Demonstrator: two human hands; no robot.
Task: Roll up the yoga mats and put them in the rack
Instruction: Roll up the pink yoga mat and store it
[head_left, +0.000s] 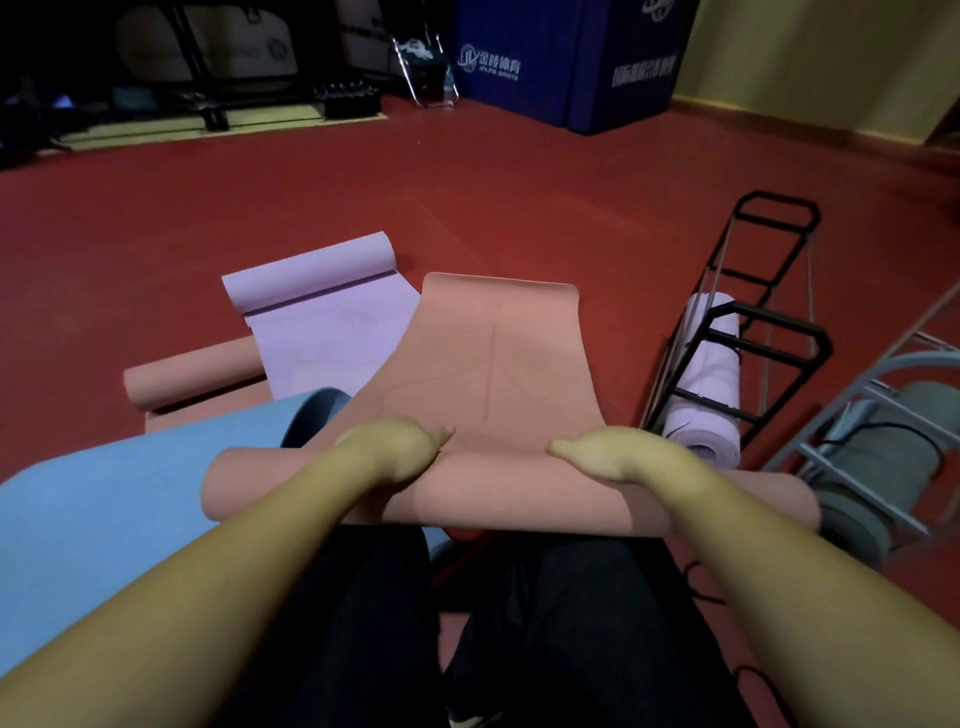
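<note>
Black rack (737, 332): lilac roll (709, 384) lying inside. Grey rack (852, 415): grey roll (883, 467) lying inside. Left hand (395, 449), right hand (613, 452): both gripping the orange mat (493, 364) at its rolled end.

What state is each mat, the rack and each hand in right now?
Salmon mat: partly rolled at the near end, rest flat.
Lilac mat: far end rolled, rest flat.
Blue mat: mostly unrolled.
Black rack: holds one rolled pale mat.
Left hand: grips the salmon roll.
Right hand: grips the salmon roll.
</note>
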